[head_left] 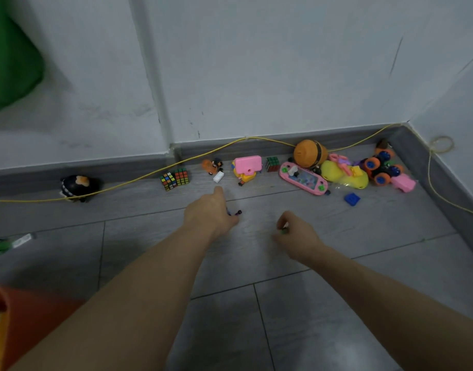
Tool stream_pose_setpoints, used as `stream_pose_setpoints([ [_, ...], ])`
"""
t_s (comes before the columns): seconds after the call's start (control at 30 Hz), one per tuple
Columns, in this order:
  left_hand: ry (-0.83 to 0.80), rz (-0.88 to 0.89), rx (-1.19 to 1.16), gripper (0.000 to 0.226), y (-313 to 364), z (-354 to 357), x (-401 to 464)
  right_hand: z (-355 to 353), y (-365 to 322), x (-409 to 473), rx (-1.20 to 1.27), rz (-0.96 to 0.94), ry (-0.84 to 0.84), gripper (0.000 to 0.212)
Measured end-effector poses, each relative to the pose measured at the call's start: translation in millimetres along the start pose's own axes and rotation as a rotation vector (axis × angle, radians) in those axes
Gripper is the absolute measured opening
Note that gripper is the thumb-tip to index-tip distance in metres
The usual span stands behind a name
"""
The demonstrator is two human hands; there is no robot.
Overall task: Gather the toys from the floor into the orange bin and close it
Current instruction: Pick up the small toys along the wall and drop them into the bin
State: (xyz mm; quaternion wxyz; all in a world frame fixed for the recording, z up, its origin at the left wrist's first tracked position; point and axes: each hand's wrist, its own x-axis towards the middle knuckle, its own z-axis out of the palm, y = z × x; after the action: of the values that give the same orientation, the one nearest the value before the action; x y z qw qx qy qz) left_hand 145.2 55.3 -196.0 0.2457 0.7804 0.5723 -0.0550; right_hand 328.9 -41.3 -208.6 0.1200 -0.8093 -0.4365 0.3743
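The left hand (210, 215) grips a small dark wheeled toy (236, 212); the right hand (296, 234) pinches a tiny green toy (284, 231); the row of colourful plastic toys (304, 171) lies beyond both.

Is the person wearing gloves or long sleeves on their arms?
No. Both hands, the left hand and the right hand, are bare, with no gloves. Both forearms are bare too: no sleeves reach into view. No watch, ring or bracelet shows on either one.

Grey-tiled floor (310, 303); yellow cord (139, 180); pink handheld game (303, 178); multicoloured cubes (175, 178); blue brick (352, 198); orange-wheeled car (381, 167); seemingly black-and-orange plush (78, 186).
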Motion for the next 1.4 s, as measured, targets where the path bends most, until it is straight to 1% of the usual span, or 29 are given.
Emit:
stream_pose_setpoints([
  [0.07, -0.016, 0.008, -0.039, 0.041, 9, -2, -2, -15, -6, -6, 0.108, 0.082, -0.034, 0.022],
  [0.1, -0.027, 0.007, -0.055, 0.04, 13, -3, -3, -23, -8, -9, 0.117, 0.11, -0.043, 0.026],
  [0.23, -0.046, 0.041, -0.052, 0.046, 44, -5, -15, -58, -10, -22, -0.043, 0.126, -0.003, 0.038],
  [0.37, -0.054, 0.119, -0.122, 0.047, 85, 1, -19, -101, 7, -25, -0.121, 0.109, 0.04, 0.032],
  [0.43, -0.079, 0.145, -0.177, 0.048, 104, 6, -11, -118, 29, -19, -0.1, 0.142, 0.072, 0.031],
  [0.5, -0.096, 0.129, -0.257, 0.05, 117, 9, -6, -127, 50, -11, -0.078, 0.194, 0.09, 0.032],
  [0.57, -0.107, 0.083, -0.363, 0.048, 126, 16, -1, -132, 72, -2, 0.033, 0.259, 0.114, 0.027],
  [0.63, -0.132, 0.04, -0.436, 0.044, 134, 23, 3, -134, 93, 7, 0.23, 0.327, 0.133, 0.018],
  [0.67, -0.145, 0.033, -0.438, 0.044, 139, 28, 6, -138, 104, 12, 0.314, 0.35, 0.144, 0.018],
  [0.73, -0.155, 0.053, -0.383, 0.046, 153, 37, 11, -153, 121, 24, 0.399, 0.366, 0.177, 0.021],
  [0.83, -0.168, 0.122, -0.256, 0.052, 180, 40, 23, -186, 135, 45, 0.413, 0.327, 0.215, 0.032],
  [0.87, -0.176, 0.141, -0.233, 0.055, 189, 40, 27, -194, 137, 51, 0.393, 0.299, 0.227, 0.033],
  [0.97, -0.187, 0.182, -0.186, 0.061, 219, 41, 49, -211, 145, 78, 0.277, 0.186, 0.293, 0.022],
  [1.03, -0.192, 0.227, -0.122, 0.062, 237, 43, 60, -215, 147, 92, 0.158, 0.111, 0.362, 0.017],
  [1.1, -0.195, 0.204, -0.112, 0.062, 256, 47, 69, -221, 150, 107, 0.053, 0.043, 0.47, 0.016],
  [1.17, -0.194, 0.164, -0.095, 0.063, 273, 54, 78, -228, 154, 119, -0.001, -0.004, 0.535, 0.023],
  [1.23, -0.192, 0.143, -0.045, 0.065, 285, 61, 84, -233, 162, 129, -0.047, -0.049, 0.54, 0.033],
  [1.33, -0.153, 0.106, 0.07, 0.07, 298, 71, 94, -240, 171, 144, -0.099, -0.118, 0.462, 0.042],
  [1.4, -0.113, 0.093, 0.115, 0.068, 307, 78, 99, -243, 175, 153, -0.17, -0.134, 0.395, 0.043],
])
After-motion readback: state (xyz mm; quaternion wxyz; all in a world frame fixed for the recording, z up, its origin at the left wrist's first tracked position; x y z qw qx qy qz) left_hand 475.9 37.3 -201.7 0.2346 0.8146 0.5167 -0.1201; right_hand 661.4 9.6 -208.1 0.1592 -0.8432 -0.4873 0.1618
